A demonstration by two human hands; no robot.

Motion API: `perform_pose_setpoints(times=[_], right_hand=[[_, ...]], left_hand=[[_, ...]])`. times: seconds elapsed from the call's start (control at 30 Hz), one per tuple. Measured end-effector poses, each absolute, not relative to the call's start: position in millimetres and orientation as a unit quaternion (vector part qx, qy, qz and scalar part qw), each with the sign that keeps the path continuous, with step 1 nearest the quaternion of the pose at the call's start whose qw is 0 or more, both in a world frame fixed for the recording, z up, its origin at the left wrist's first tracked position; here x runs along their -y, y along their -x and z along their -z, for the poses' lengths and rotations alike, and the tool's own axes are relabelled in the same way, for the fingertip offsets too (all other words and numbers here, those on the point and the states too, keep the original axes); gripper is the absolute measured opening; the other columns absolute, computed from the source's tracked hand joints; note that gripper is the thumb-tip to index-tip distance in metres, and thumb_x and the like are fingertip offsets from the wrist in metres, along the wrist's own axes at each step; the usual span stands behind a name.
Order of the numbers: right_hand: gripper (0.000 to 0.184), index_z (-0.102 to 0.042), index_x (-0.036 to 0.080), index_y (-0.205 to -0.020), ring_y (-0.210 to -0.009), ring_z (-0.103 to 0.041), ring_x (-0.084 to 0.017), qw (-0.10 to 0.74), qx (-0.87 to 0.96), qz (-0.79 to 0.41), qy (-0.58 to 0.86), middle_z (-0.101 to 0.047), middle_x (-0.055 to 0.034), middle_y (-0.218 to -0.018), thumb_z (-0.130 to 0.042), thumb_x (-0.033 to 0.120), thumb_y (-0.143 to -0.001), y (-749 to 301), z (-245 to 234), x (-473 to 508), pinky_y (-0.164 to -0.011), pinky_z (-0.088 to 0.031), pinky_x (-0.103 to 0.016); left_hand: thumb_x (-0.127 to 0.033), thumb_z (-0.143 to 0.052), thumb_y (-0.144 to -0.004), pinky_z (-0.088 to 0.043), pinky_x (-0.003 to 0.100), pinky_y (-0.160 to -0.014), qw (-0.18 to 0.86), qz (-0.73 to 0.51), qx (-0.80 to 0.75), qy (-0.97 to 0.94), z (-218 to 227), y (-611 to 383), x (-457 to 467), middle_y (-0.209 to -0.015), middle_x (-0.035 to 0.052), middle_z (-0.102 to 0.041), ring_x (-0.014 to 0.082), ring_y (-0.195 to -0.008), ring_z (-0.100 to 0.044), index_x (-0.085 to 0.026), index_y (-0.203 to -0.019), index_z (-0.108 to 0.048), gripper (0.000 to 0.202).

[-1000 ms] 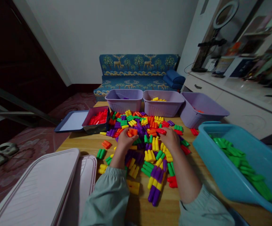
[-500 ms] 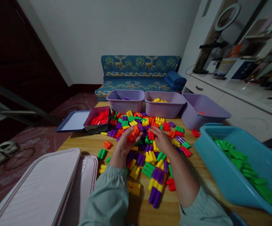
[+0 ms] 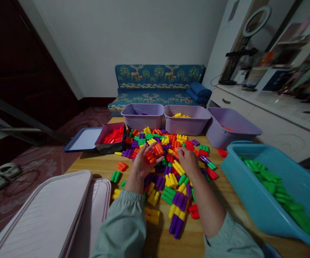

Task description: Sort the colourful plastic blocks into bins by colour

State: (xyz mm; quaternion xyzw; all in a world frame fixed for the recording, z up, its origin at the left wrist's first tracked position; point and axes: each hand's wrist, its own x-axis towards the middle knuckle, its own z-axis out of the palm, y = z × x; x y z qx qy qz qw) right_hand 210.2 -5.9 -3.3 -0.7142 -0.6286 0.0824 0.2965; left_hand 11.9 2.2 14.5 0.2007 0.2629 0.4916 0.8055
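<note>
My left hand (image 3: 141,165) is turned palm up over the pile, with several orange plastic building blocks (image 3: 158,149) lying across its palm and fingers. My right hand (image 3: 189,160) is closed in a pinch just right of it, on an orange block (image 3: 175,153) at the pile's surface; its fingertips are partly hidden. Around both hands spreads a heap of finger-shaped blocks in yellow, green, purple, red and orange. Closer to me, yellow and purple blocks (image 3: 178,211) are joined in a long piece.
Lilac bins (image 3: 143,120) (image 3: 187,123) (image 3: 232,130) line the table's far side. A teal bin (image 3: 247,193) with green blocks stands right. At left are a tin (image 3: 111,147) of red blocks, its lid (image 3: 83,139) and pale lids (image 3: 44,211). A patterned sofa (image 3: 155,96) is behind.
My right hand has closed from spread fingers into a pinch on an orange block. My left hand has opened out more, showing the orange blocks on it.
</note>
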Motion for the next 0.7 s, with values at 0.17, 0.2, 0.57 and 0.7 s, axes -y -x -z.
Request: perform_pose_setpoints(times=[0.17, 0.2, 0.57, 0.7], right_hand=[[0.038, -0.068, 0.015, -0.086, -0.077, -0.063, -0.020, 0.504, 0.580, -0.193, 0.610, -0.069, -0.0063, -0.080, -0.042, 0.042, -0.090, -205, -10, 7, -0.070, -0.046, -0.027], [0.037, -0.068, 0.015, -0.091, -0.081, -0.064, -0.021, 0.529, 0.578, -0.221, 0.581, -0.070, -0.0066, -0.086, -0.045, 0.045, -0.089, -201, -12, 8, -0.072, -0.047, -0.028], [0.032, -0.068, 0.016, -0.103, -0.097, -0.065, -0.024, 0.473, 0.631, -0.226, 0.572, -0.071, -0.0113, -0.103, -0.057, 0.035, -0.079, -170, -14, 16, -0.089, -0.049, -0.037], [0.037, -0.067, 0.015, -0.098, -0.089, -0.066, -0.025, 0.496, 0.577, -0.289, 0.582, -0.071, -0.0106, -0.096, -0.058, 0.044, -0.078, -172, -12, 15, -0.083, -0.051, -0.040]], left_hand=[[-0.043, -0.041, -0.095, -0.050, 0.048, -0.096, 0.811, -0.488, -0.254, -0.200, -19, -15, 2, -0.063, 0.0017, -0.062, 0.0175, -0.072, -0.068, -0.009, -0.137, -0.046, 0.054], [-0.044, -0.041, -0.095, -0.050, 0.047, -0.095, 0.812, -0.487, -0.250, -0.201, -20, -15, 3, -0.062, 0.0013, -0.062, 0.0170, -0.070, -0.067, -0.009, -0.138, -0.046, 0.055], [-0.054, -0.037, -0.093, -0.056, 0.040, -0.083, 0.842, -0.439, -0.221, -0.224, -20, -14, 6, -0.067, 0.0061, -0.064, 0.0182, -0.070, -0.065, -0.007, -0.136, -0.050, 0.064], [-0.053, -0.037, -0.094, -0.056, 0.038, -0.079, 0.841, -0.446, -0.217, -0.216, -21, -15, 5, -0.070, 0.0071, -0.065, 0.0184, -0.070, -0.065, -0.008, -0.137, -0.048, 0.063]])
